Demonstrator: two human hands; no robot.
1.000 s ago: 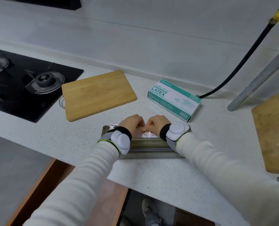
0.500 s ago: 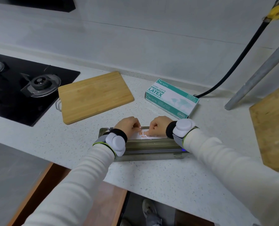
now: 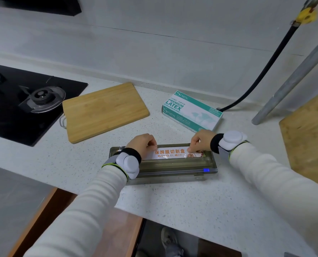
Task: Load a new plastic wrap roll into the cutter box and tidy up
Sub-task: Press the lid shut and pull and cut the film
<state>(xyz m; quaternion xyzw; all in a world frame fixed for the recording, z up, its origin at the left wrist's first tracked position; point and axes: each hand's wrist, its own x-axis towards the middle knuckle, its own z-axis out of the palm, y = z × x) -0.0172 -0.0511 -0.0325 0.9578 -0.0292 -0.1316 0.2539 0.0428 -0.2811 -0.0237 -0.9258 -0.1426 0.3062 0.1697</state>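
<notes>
- Cutter box, a long translucent grey-green plastic trough, lies flat on the white speckled surface, straight ahead of the person and near the front edge.
- Its long axis runs left to right across the view. The slide rail faces the person along the near side, with a small blue cutter tab close to the right end.
- A white label with orange characters runs along the far half and reads upright from the wearer's side.
- Left hand is over the box's left part, fingers curled, tips pinching clear plastic wrap at the label's left end.
- Right hand is over the right part, fingers curled, tips pinching the wrap at the label's right end.
- The wrap shows only as faint glints, so I cannot tell how far it extends.
- Beyond the box and apart from it are a rectangular bamboo cutting board to the left and a teal-and-white latex glove carton to the right.
- A black gas hob sits at far left.
</notes>
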